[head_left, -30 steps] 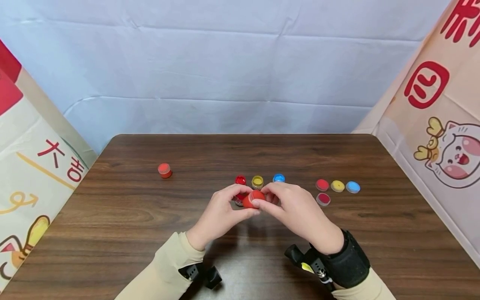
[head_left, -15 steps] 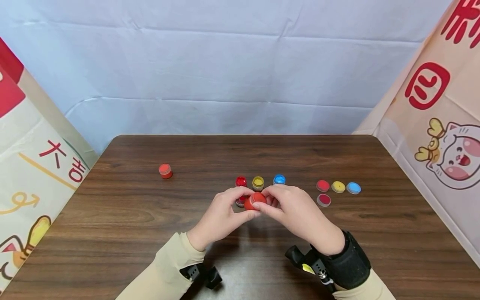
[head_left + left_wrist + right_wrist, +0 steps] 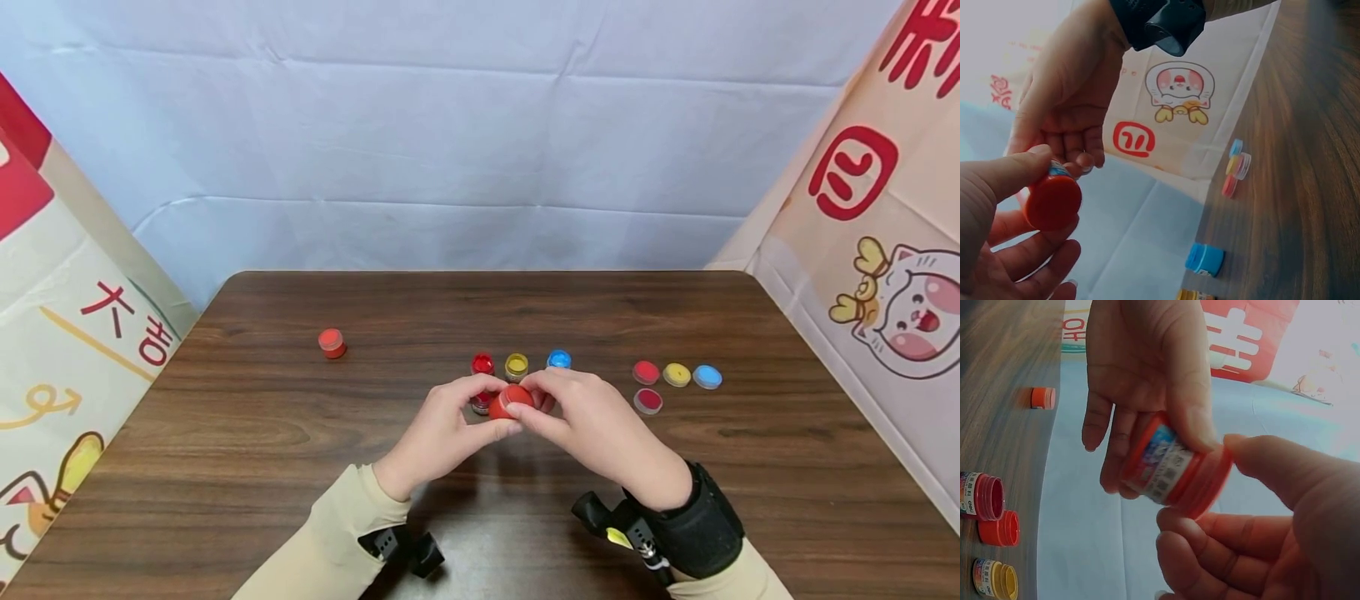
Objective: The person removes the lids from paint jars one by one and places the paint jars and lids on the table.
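Note:
Both hands meet over the middle of the table around one small orange-red paint jar (image 3: pixel 510 405), raised and tilted. My left hand (image 3: pixel 442 427) grips its labelled body (image 3: pixel 1161 464) between thumb and fingers. On the other end, the thumb and fingers of my right hand (image 3: pixel 592 421) pinch the lid (image 3: pixel 1211 484), which sits on the jar. The jar's round base (image 3: pixel 1054 203) faces the left wrist camera. Just behind the hands stand open jars of red paint (image 3: pixel 482 363), yellow paint (image 3: pixel 516 366), blue paint (image 3: pixel 558 358) and dark red paint (image 3: pixel 481 405), the last partly hidden.
Loose lids lie to the right: a red lid (image 3: pixel 646 372), a yellow lid (image 3: pixel 677 374), a blue lid (image 3: pixel 707 377) and a dark red lid (image 3: pixel 648 401). A lidded orange-red jar (image 3: pixel 332 343) stands at the left. White cloth (image 3: pixel 480 167) hangs behind the wooden table (image 3: pixel 262 458).
The held paint jar has tipped slightly between the fingers. Both hands keep nearly the same place and hold; the jars and lids on the table have not moved.

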The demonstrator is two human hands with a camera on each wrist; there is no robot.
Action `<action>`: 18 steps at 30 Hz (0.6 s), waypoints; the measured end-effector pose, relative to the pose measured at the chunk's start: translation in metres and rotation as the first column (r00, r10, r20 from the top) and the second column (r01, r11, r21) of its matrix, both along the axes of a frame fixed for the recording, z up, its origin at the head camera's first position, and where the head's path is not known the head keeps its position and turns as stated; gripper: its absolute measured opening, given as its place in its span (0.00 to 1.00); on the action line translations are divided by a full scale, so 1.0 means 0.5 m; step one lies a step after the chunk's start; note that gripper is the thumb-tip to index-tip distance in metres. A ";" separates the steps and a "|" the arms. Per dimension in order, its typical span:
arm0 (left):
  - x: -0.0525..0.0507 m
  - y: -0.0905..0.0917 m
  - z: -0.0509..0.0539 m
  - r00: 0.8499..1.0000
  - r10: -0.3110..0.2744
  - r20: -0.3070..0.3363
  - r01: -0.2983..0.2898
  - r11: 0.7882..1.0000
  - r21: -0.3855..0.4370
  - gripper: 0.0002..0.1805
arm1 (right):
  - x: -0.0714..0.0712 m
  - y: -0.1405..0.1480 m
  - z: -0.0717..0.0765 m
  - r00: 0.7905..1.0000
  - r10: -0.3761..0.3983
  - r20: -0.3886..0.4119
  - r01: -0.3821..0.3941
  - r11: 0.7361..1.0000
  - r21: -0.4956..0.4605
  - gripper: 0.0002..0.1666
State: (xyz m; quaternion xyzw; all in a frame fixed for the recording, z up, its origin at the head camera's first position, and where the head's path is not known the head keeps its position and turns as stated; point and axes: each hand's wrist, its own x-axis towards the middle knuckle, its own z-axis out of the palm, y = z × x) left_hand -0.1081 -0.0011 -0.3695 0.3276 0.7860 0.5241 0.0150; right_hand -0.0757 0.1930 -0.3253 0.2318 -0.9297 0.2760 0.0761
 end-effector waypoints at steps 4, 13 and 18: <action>0.001 0.001 -0.001 1.000 0.011 -0.016 -0.011 1.000 0.028 0.19 | 0.001 0.002 0.002 1.000 -0.030 -0.001 0.030 0.999 -0.030 0.16; 0.000 0.003 -0.002 0.994 0.025 -0.105 -0.025 1.000 0.006 0.19 | -0.002 -0.002 -0.002 1.000 -0.022 0.016 0.023 0.999 -0.043 0.13; -0.001 0.001 -0.002 0.993 0.015 -0.114 -0.017 1.000 -0.015 0.19 | -0.001 -0.003 -0.003 1.000 -0.004 0.024 0.005 1.000 -0.024 0.14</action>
